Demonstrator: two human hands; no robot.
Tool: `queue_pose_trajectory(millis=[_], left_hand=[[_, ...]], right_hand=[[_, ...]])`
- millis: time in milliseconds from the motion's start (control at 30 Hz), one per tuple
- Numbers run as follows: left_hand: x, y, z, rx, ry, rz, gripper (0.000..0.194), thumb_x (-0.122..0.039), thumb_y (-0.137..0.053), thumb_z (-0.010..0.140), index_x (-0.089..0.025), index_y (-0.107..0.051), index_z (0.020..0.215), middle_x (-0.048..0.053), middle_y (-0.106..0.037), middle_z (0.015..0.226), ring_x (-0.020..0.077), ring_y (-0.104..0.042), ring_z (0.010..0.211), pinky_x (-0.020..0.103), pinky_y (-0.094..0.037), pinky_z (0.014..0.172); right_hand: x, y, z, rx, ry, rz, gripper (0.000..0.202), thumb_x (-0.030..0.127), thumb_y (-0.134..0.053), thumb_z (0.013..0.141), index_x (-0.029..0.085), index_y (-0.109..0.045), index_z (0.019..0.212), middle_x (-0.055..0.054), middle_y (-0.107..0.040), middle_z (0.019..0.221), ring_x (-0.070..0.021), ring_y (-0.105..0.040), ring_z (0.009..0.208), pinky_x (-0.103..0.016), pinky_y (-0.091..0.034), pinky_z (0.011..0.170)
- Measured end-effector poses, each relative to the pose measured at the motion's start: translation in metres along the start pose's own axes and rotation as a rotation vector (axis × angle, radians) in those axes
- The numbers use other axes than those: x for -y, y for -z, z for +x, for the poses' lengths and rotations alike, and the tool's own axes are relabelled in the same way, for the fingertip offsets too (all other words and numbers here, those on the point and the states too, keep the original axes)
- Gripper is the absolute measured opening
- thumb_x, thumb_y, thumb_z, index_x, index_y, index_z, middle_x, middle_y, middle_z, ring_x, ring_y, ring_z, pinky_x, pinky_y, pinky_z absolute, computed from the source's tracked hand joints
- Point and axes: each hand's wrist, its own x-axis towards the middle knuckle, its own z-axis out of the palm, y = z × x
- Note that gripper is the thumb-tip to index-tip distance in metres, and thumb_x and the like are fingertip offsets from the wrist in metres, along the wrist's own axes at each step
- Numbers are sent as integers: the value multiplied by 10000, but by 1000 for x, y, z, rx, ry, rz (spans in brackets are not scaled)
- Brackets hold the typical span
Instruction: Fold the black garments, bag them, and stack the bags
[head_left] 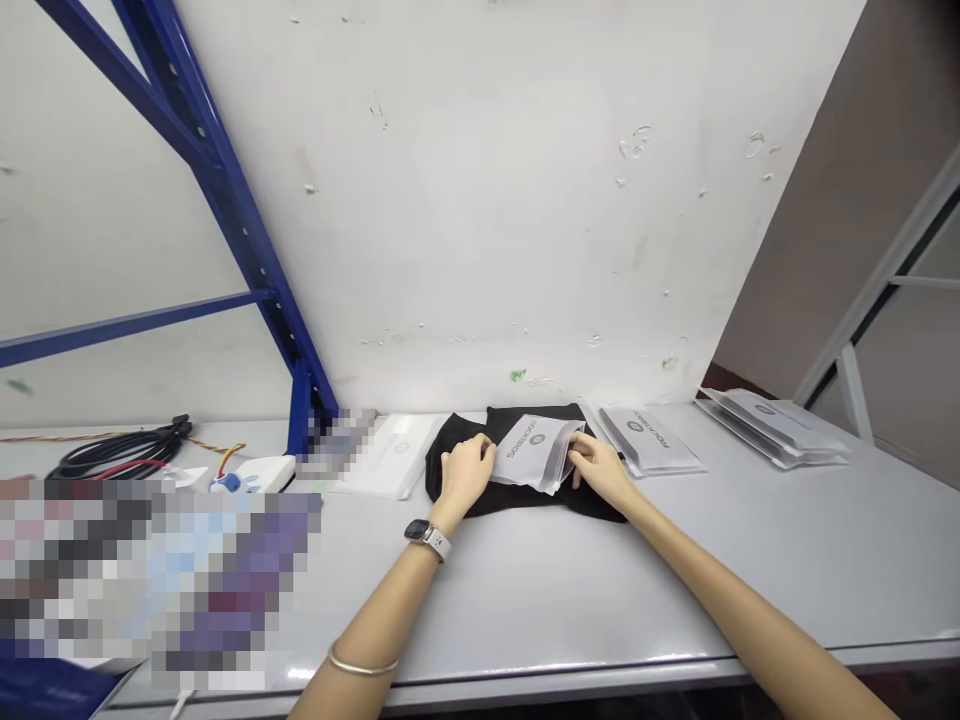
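Note:
A frosted zip bag [529, 455] with dark lettering is held between my two hands, above black fabric [517, 498] spread on the table. My left hand [469, 470], wearing a watch on its wrist, pinches the bag's left edge. At the opposite end, where the zip edge shows, my right hand [598, 467] has its fingers closed on the bag's rim. The bag's contents cannot be made out. Just right of the black fabric lie more printed zip bags [656, 445]. To the left is a flat stack of whitish bags [390, 460].
Further right, another pile of filled-looking bags [787, 430] rests on the grey table [562, 610]. A coiled black cable [120, 450] and a white box [262, 472] sit at the left. A blue metal frame [232, 190] rises there against the white wall. Blurred patches cover the left front.

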Motion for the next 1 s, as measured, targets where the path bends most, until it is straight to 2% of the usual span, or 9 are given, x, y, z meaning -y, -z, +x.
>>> queue_pose_trajectory(millis=[100,200,300,433,533,633,800,933,1000], left_hand=[[5,-2,4,30,57,-136,179,-264,-465,869,-226,-636,906,18,-707,876,208,-626,895,337,-375,823],[5,-4,4,45,104,-314,194,-260,-536,821,-197,-630,978,24,-706,817,194,-638,832,293,-417,746],[4,-8,3,58,143,-457,249,-305,-575,797,-159,-633,990,33,-691,754,189,-641,770,269,-439,675],[2,-10,1,127,162,-581,296,-361,-533,819,-129,-640,968,38,-668,708,170,-623,660,274,-453,662],[0,-9,-1,205,143,-631,276,-365,-520,810,-130,-656,860,40,-651,712,149,-582,597,269,-447,629],[-1,-8,-2,240,116,-652,259,-383,-543,782,-144,-637,744,29,-620,687,143,-554,608,261,-430,629],[1,-13,-2,148,22,-719,198,-375,-536,787,-182,-558,753,-4,-600,726,133,-537,685,230,-393,640],[1,-13,-1,74,-2,-665,134,-324,-516,793,-202,-493,741,-50,-515,602,112,-466,580,209,-322,561],[2,-9,2,12,-15,-598,111,-290,-505,789,-202,-488,724,-42,-533,616,116,-477,586,212,-324,568]], right_hand=[[1,-2,0,9,-113,154,190,360,-507,787,250,-598,913,23,-652,712,-144,-581,458,-279,-394,504],[5,-2,-1,-9,-179,237,263,463,-616,732,248,-588,881,18,-640,703,-150,-565,513,-257,-328,456],[10,1,-3,-24,-188,314,290,470,-680,693,239,-562,821,12,-655,759,-149,-556,598,-263,-359,513],[13,4,-4,3,-159,431,257,379,-715,676,237,-534,791,10,-656,842,-187,-589,784,-294,-428,652],[11,4,-4,36,-137,488,233,302,-724,657,248,-540,789,20,-646,859,-208,-590,910,-320,-450,767],[11,3,-5,61,-131,511,220,328,-721,668,259,-551,790,18,-648,874,-214,-593,919,-331,-463,778],[16,-2,-7,63,-133,443,253,368,-715,657,262,-569,834,4,-658,921,-223,-594,908,-340,-460,794],[13,-6,-6,0,-130,365,249,301,-696,609,244,-491,737,20,-609,816,-209,-564,854,-305,-435,731],[10,-6,-4,-61,-122,380,230,293,-657,625,246,-455,724,38,-558,760,-183,-534,799,-283,-406,687]])
